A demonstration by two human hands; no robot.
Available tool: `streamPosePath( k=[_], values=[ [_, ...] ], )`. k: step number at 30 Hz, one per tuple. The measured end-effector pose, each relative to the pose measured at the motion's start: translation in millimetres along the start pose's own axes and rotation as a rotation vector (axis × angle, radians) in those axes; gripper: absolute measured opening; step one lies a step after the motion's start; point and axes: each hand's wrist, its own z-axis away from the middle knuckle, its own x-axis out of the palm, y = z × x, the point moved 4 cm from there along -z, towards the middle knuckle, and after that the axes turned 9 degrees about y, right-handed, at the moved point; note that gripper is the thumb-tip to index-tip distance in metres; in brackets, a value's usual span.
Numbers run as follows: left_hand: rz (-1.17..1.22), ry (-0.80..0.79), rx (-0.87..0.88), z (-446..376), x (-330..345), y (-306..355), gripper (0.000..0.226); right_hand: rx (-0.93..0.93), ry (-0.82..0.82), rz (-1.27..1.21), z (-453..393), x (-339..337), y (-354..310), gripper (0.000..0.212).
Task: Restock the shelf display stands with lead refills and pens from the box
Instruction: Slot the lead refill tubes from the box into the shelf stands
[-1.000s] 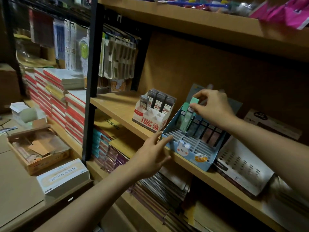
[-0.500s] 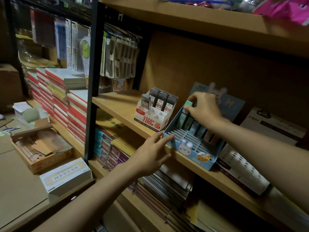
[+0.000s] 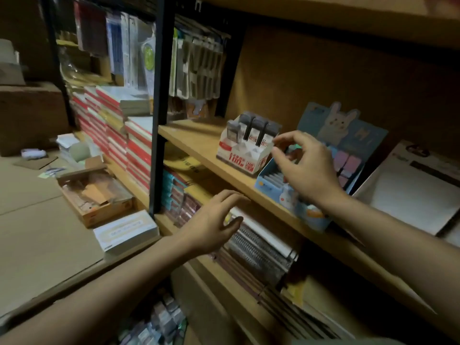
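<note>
A blue display stand with a rabbit backboard sits on the middle wooden shelf. It holds pastel lead refill cases in its back rows. My right hand hovers over its front slots with loosely bent fingers, and I see nothing in them. Left of it stands a white and red stand with dark lead refill cases. My left hand hangs below the shelf edge, fingers spread, touching nothing. An open cardboard box of stock lies at lower left.
A white flat box lies beside the black shelf post. Stacked red-edged notebooks fill the left rack. Spiral notebooks lie on the lower shelf. A white empty stand leans at the right.
My right hand let go of the green refill case in the blue stand and drew back leftward. My left hand came off the stand's front corner and dropped below the shelf edge.
</note>
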Motion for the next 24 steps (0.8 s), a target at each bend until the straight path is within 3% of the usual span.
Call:
streamPosePath(
  k=[2,7,9,15,21,24],
  values=[
    [-0.001,-0.092,-0.118,34,0,-16,0.032,-0.046,-0.251,-0.071,46,23,-12,0.009],
    [-0.086,-0.333,-0.646,161,18,-75,0.027,-0.102,-1.108,-0.003,182,103,-11,0.015],
    [-0.126,-0.318,-0.859,215,30,-96,0.027,-0.057,-1.288,0.07,232,137,2,0.026],
    [0.117,0.124,-1.579,338,96,-114,0.039,0.2,-1.409,0.144,335,214,38,0.055],
    [0.143,0.424,-1.772,365,141,-120,0.048,0.301,-1.334,0.185,387,257,61,0.056],
    [0.173,0.553,-1.784,364,152,-127,0.043,0.275,-1.305,0.259,406,275,63,0.04]
  ],
)
